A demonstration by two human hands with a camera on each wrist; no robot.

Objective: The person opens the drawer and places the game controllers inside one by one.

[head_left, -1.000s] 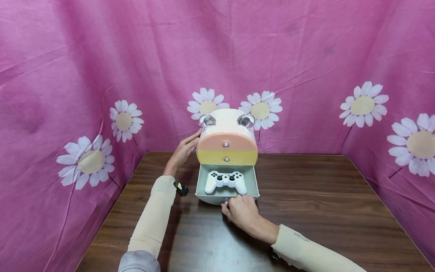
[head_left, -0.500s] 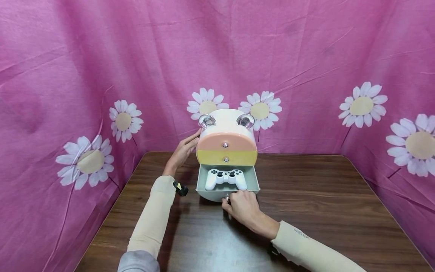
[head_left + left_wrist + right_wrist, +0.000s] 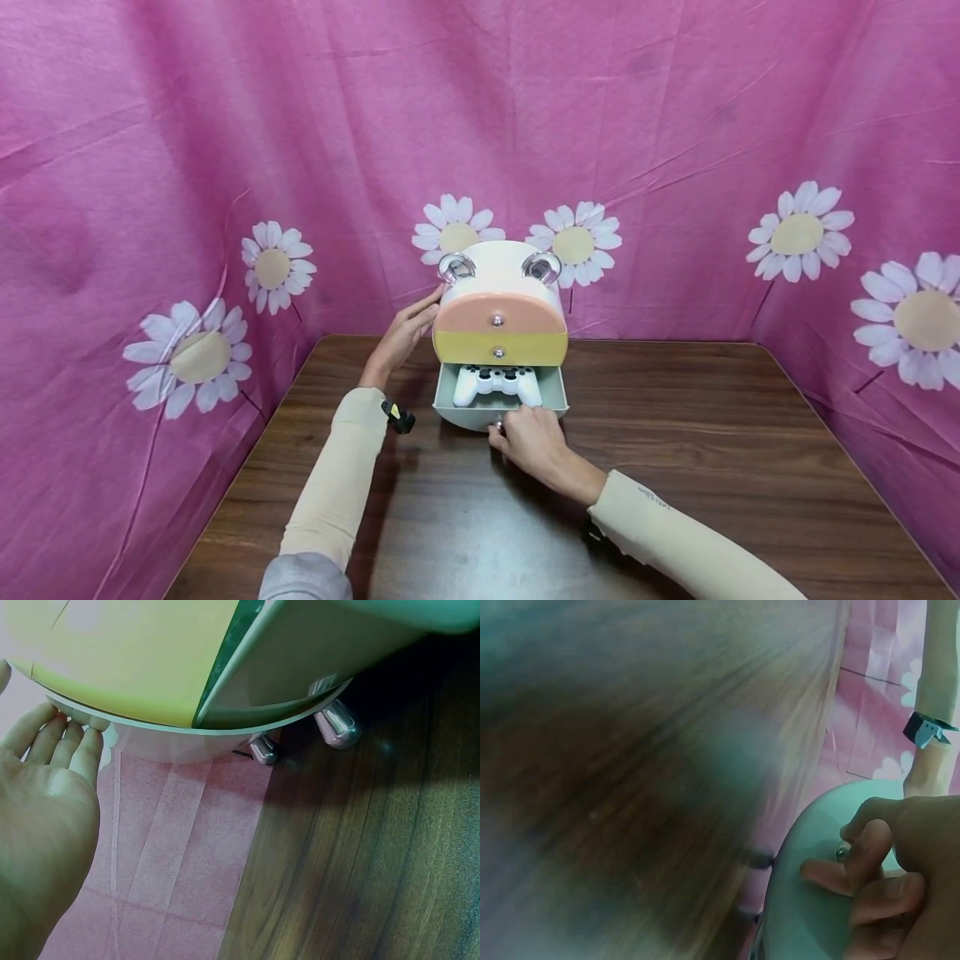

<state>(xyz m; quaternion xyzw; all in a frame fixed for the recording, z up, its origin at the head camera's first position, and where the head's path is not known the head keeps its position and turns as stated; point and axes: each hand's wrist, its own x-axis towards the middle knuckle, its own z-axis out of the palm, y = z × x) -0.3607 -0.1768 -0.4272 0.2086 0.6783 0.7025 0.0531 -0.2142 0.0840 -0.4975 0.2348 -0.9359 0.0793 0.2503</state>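
A small frog-shaped drawer cabinet stands on the table, with a peach drawer and a yellow drawer closed. Below them the grey-green drawer is partly pulled out. A white game controller lies in it, its rear edge under the yellow drawer. My right hand pinches that drawer's small metal knob between thumb and fingers. My left hand rests its fairly straight fingers on the cabinet's left side; in the left wrist view the fingertips touch the white shell.
The brown wooden table extends around the cabinet. A pink curtain with daisies hangs behind and on both sides. Short metal feet lift the cabinet off the tabletop. A black strap device sits on the left wrist.
My right hand has moved away from me, pushing the grey-green drawer partway in with the controller inside. The left hand has stayed in place on the cabinet's side.
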